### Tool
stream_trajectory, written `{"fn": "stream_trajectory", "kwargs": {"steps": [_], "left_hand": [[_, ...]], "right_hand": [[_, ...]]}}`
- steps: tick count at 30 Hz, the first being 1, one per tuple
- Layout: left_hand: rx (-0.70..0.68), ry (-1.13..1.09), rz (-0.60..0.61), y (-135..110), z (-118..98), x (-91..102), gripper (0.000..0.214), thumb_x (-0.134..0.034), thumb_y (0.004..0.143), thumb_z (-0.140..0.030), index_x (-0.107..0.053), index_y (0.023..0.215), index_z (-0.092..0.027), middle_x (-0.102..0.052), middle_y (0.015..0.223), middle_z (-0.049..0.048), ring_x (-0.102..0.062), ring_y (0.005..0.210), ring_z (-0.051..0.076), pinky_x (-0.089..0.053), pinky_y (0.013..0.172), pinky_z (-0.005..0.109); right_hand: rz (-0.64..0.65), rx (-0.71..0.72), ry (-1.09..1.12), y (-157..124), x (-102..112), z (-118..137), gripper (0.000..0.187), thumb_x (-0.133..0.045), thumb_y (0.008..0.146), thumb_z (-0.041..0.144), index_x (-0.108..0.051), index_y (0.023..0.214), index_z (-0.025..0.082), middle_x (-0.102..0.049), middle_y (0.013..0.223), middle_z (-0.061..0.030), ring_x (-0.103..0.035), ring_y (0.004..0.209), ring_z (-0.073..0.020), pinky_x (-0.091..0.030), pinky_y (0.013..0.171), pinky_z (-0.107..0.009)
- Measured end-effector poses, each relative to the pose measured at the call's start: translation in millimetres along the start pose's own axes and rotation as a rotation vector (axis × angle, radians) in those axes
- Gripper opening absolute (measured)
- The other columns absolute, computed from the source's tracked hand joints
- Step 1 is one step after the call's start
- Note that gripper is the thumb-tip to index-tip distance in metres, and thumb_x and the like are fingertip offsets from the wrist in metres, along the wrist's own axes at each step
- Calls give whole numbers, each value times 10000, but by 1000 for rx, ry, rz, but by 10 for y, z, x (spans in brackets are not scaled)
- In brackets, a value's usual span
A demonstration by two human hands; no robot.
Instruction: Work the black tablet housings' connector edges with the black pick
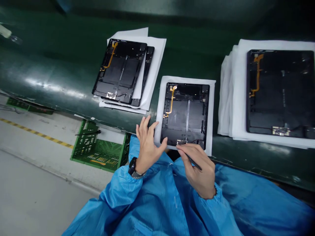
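From the head view, the uncovered tablet casing point(184, 114) lies on a white sheet point(211, 131) at the near edge of the green bench point(73, 59). Its orange flex cable point(172, 101) and small circuit board point(181, 142) appear already in place; what is left cannot be told. It looks black, with flat dark panels inside. The right hand point(200, 170) pinches a thin dark tool point(195, 163), tip by the board; the left hand point(149, 144), fingers spread, grasps nothing.

A glossy blue smock point(159, 200) has sleeves point(119, 185) gathered at elasticated cuffs point(216, 195). Just beyond the smock's left cuff point(137, 182) sits a black smartwatch point(132, 166) on a dark strap point(137, 175); pale marks point(171, 163) dot the smock's front.
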State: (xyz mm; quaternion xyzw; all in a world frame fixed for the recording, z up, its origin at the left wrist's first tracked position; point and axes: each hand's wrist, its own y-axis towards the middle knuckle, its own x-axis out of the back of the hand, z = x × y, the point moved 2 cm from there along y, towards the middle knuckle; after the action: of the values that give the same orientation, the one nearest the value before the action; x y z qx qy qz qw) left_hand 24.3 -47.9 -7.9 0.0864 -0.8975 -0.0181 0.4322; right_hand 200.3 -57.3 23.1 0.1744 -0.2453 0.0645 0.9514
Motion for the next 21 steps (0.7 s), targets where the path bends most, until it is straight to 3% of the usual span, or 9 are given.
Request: {"fn": "stream_trajectory", "kwargs": {"steps": [10, 12, 15, 18, 21], "left_hand": [[-38, 16, -33, -6, -15, 22, 503, -703, 898, -299, -532, 1369, -255, -356, 1636, 138, -234, 1573, 334, -167, 1260, 617], [-110, 22, -45, -18, -25, 46, 373, -688, 915, -266, -608, 1279, -268, -423, 1605, 114, -264, 1563, 319, -191, 1254, 606], [-322, 19, 15, -30, -13, 70, 186, -660, 929, -209, -693, 1096, -285, -585, 1481, 65, -391, 1501, 284, -235, 1241, 586], [-493, 25, 133, -18, 33, 84, 168, -642, 930, -192, -711, 1053, -283, -645, 1416, 54, -469, 1444, 270, -288, 1222, 572], [-557, 54, 199, 23, 57, 105, 184, -620, 942, -193, -713, 1082, -269, -639, 1423, 72, -478, 1435, 271, -312, 1213, 569]], "right_hand": [[-82, -81, -36, -24, 57, -14, 269, -667, 908, 33, -752, 1069, 230, -773, 964, -48, -698, 922, -208, -584, 853, -385], [-84, -88, -33, -25, 76, -16, 262, -663, 910, 38, -752, 1062, 231, -773, 964, -51, -705, 925, -215, -587, 854, -390], [-86, -83, -30, -24, 96, -23, 252, -656, 912, 43, -748, 1053, 231, -770, 959, -56, -712, 919, -224, -592, 850, -399], [-84, -82, -30, -23, 107, -38, 245, -652, 913, 46, -746, 1041, 232, -769, 962, -62, -715, 922, -232, -596, 848, -409], [-72, -81, -24, -25, 110, -46, 247, -655, 908, 39, -747, 1043, 224, -768, 972, -69, -714, 936, -236, -599, 852, -410]]}}
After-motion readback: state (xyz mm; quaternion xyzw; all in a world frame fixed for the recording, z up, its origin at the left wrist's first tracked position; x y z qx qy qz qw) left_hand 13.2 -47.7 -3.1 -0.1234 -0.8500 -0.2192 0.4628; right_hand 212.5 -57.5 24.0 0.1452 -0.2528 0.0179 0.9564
